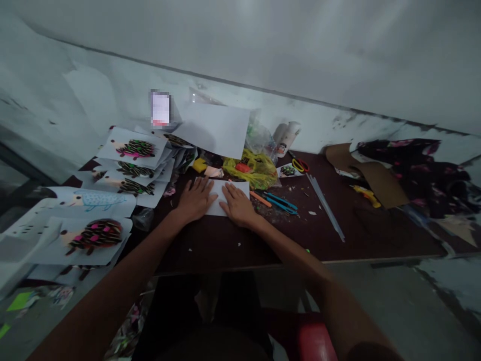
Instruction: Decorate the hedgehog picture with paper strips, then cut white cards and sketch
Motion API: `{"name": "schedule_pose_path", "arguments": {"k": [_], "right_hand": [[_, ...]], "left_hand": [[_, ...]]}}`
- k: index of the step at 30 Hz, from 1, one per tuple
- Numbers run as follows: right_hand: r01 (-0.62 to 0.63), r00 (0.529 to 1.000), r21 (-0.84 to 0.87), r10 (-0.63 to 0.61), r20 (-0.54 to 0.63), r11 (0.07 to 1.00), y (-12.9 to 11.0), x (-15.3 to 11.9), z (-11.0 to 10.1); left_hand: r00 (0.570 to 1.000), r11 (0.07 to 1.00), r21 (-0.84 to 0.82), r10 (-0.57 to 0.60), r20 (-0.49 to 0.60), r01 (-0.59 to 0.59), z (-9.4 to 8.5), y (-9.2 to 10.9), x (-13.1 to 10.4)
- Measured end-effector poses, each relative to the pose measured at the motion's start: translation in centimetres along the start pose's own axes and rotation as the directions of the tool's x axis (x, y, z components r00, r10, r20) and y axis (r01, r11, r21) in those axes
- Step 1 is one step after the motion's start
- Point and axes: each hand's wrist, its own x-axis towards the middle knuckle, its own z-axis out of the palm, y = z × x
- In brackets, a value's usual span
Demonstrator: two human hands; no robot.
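Note:
A small white sheet of paper (pixel 221 188) lies on the dark brown table (pixel 225 255) in front of me. My left hand (pixel 195 199) rests flat on its left side, fingers spread and pointing away from me. On the right side of the paper, my right hand (pixel 239 204) also lies flat with the fingers apart. Neither hand grips anything. Just right of my right hand are an orange strip (pixel 260 198) and blue-handled scissors (pixel 281 202). Beyond the paper sits a yellow plastic bag (pixel 259 169) with something red in it.
Stacked hedgehog craft sheets (pixel 133 150) fill the left, with another hedgehog sheet (pixel 90 240) nearer. A large white sheet (pixel 218 129) stands at the back. Clear glue sticks (pixel 326 207), yellow-red scissors (pixel 299 165), a yellow tool (pixel 366 195) and brown cardboard (pixel 387 183) lie rightward.

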Motion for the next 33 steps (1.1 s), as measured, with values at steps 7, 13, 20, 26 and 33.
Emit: {"name": "schedule_pose_path", "arguments": {"k": [7,13,20,26,33], "right_hand": [[0.043,0.993,-0.033,-0.039,0.114,0.999,1.9,-1.2,-0.8],[0.045,0.992,0.002,-0.045,0.122,0.999,-0.4,-0.6,-0.9],[0.115,0.985,0.027,-0.118,0.124,0.993,-4.8,-0.9,-0.8],[0.331,0.930,0.011,-0.328,0.166,0.944,-5.9,-2.5,-1.7],[0.302,0.936,-0.008,-0.295,0.192,0.953,-4.7,-4.2,-2.0]], "left_hand": [[0.996,0.993,0.103,-0.061,0.061,0.055,-0.6,-0.7,-0.8],[0.999,0.996,0.082,-0.036,0.013,0.035,0.2,-1.2,-0.9],[0.998,1.000,0.026,-0.015,-0.053,0.017,1.3,-2.6,-0.1],[1.000,1.000,0.025,0.009,-0.018,-0.008,1.4,-3.1,0.1],[1.000,1.000,0.003,-0.007,0.007,0.007,0.9,-2.8,0.1]]}}
